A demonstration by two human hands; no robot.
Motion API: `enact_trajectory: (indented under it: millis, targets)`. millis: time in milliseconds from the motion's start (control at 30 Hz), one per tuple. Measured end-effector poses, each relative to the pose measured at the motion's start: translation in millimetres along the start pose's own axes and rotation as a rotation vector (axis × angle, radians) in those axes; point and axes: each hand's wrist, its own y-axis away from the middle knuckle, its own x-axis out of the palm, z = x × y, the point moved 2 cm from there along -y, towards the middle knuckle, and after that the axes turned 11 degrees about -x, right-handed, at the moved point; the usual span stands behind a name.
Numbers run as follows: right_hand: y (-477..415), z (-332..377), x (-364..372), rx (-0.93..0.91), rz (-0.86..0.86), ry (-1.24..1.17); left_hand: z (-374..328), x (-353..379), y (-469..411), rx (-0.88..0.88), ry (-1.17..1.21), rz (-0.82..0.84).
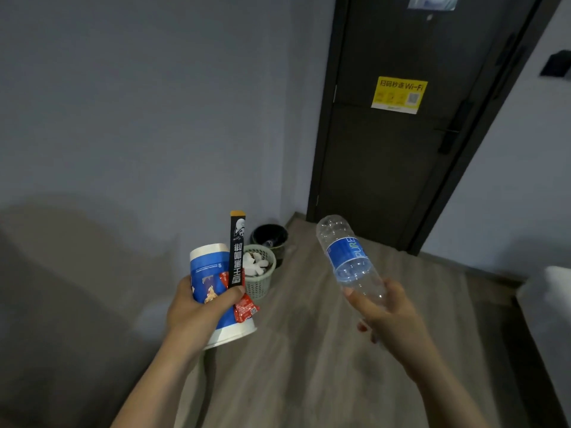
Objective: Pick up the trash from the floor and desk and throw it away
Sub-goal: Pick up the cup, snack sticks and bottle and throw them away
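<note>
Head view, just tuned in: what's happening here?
A person stands facing two bins by the wall, trash in both hands. The left hand grips a blue-and-white paper cup, with a black stick sachet and red packets pinched against it. The right hand holds a clear plastic bottle. Ahead, a green mesh basket holds white crumpled paper, with a dark bin behind it. None of the held trash is in a bin yet.

We see open wooden floor (309, 350) running ahead to two bins against the wall (123, 118). The green basket (262, 285) stands nearest, its mouth partly filled with white paper (255, 264); the black bin (272, 237) sits just behind it. White furniture (550, 304) narrows the right side, and a dark door (401, 165) closes the far end.
</note>
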Motion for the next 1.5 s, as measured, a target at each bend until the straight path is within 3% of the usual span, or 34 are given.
enact_trajectory:
  millis: [567, 933, 1233, 1500]
  targets:
    - [-292.4, -33.2, 99.2, 0.059, 0.168, 0.181, -70.0, 61.6, -282.5, -0.084, -0.035, -0.032]
    - [-507.7, -71.4, 131.2, 0.138, 0.297, 0.193, -117.8, 154.4, -430.1, -0.104, -0.054, -0.114]
    - [-618.5, -114.0, 175.8, 0.244, 0.402, 0.247, -109.9, 181.9, -547.4, -0.242, -0.137, -0.156]
    - [-707.3, -170.7, 231.8, 0.435, 0.318, 0.354, -70.5, 194.8, -674.2, -0.446, -0.328, -0.059]
